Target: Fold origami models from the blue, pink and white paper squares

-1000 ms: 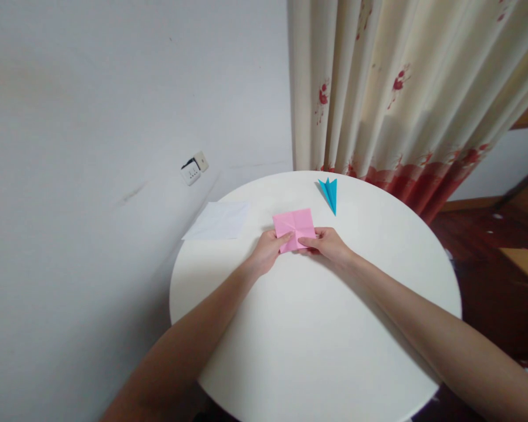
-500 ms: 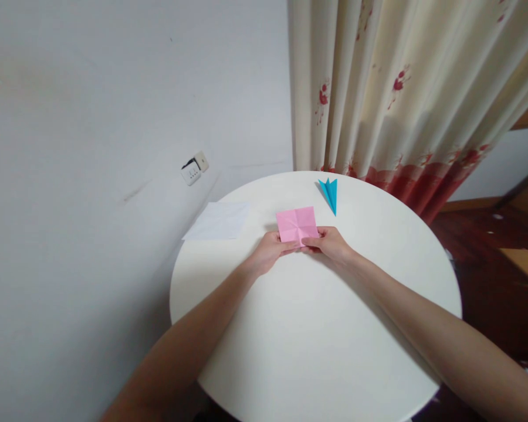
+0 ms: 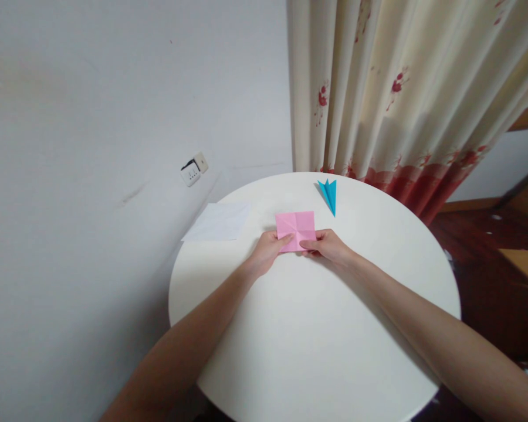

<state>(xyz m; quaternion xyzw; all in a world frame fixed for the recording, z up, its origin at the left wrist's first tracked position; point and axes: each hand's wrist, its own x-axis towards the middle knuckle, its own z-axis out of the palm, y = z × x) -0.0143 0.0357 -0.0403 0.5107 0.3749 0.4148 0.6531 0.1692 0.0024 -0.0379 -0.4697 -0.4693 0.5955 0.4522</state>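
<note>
A square of pink origami paper (image 3: 295, 224), marked by creases that cross near its middle, is held up between both hands. My left hand (image 3: 266, 251) grips its left side, thumb on the front face and fingers behind. At the lower right edge my right hand (image 3: 331, 245) pinches it the same way, the thumb pressing near the bottom. The fingers behind the sheet are largely hidden. Beyond the right hand a folded blue paper plane (image 3: 330, 196) lies on the table with its point toward me.
The round white table (image 3: 308, 328) stands against a wall with a socket adapter (image 3: 190, 174). White paper sheets (image 3: 217, 221) lie at its left edge. A flowered curtain (image 3: 378, 105) hangs behind the table.
The pink paper has tipped and turned slightly, its top edge now nearly level. My left thumb has moved up toward the middle of the sheet. The blue paper plane stays put.
</note>
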